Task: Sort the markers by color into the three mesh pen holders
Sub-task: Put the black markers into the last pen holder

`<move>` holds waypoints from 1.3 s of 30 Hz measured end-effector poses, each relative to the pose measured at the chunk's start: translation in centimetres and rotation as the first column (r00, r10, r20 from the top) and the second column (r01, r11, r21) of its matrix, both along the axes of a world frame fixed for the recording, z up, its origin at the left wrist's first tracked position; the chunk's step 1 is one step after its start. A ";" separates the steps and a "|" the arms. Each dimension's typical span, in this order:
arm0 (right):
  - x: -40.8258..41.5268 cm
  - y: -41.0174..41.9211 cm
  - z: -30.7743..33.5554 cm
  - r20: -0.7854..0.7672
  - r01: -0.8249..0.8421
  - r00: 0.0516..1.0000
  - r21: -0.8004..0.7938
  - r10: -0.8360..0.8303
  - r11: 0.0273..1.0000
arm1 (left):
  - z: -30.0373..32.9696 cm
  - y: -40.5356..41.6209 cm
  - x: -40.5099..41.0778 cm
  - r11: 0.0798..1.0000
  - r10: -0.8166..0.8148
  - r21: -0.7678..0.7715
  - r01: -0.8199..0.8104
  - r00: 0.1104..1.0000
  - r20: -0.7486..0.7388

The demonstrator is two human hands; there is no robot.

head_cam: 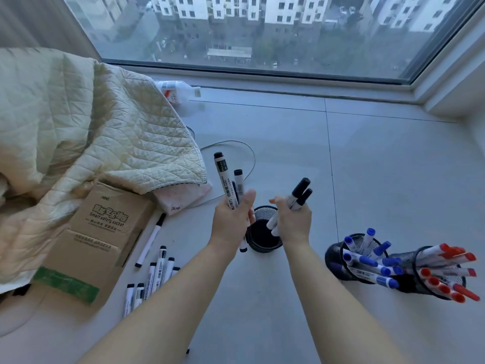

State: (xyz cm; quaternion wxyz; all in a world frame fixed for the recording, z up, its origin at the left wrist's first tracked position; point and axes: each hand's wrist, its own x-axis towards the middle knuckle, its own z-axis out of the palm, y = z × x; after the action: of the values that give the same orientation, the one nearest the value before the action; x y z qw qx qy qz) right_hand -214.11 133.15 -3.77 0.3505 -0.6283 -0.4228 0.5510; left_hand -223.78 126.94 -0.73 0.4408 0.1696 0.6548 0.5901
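Observation:
My left hand (pixel 232 219) grips a bundle of black-capped markers (pixel 223 174), caps pointing up. My right hand (pixel 292 219) holds two black markers (pixel 300 194) tilted over the black mesh holder (pixel 263 244), which stands between my hands and looks empty inside. To the right, a second mesh holder (pixel 332 258) is full of blue markers (pixel 367 261). Beside it a third holder (pixel 409 282) carries red markers (pixel 446 271). Several more black markers (pixel 157 269) lie loose on the floor at the left.
A cardboard box (pixel 99 232) sits at the left under a quilted cream blanket (pixel 78 122). A plastic bottle (pixel 178 91) lies near the window sill. A thin cable (pixel 246 151) curls on the grey floor beyond the holders.

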 end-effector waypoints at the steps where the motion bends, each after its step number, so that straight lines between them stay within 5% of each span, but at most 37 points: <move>1: 0.1 -0.2 -0.6 0.011 -0.026 1.000 -0.015 0.026 1.000 | -0.2 0.2 0.1 1.000 0.015 0.002 -0.015 1.000 0.001; 11: 1.5 -1.4 -2.6 0.130 -0.137 0.982 0.010 0.135 0.991 | -2.9 1.5 2.5 0.967 0.254 0.021 -0.253 0.963 -0.087; 17: 2.0 -1.4 -2.4 0.009 -0.111 0.994 0.073 0.111 0.991 | -4.6 0.2 3.9 0.980 0.187 -0.032 -0.198 0.961 -0.206; 28: 3.3 -1.9 -2.0 0.057 -0.157 0.987 0.125 0.151 0.980 | -6.0 -1.0 5.4 0.987 0.108 -0.092 -0.129 0.973 -0.205; 39: 3.5 -2.1 -0.8 0.135 -0.175 0.978 0.108 0.160 0.979 | -3.6 -1.3 5.4 0.993 0.085 -0.046 -0.112 0.917 -0.391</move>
State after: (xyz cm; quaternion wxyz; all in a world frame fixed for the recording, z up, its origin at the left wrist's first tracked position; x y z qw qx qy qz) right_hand -210.62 131.04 -4.55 0.3122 -0.6019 -0.5276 0.5118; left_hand -218.40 125.60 -4.34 0.2777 0.2350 0.7562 0.5439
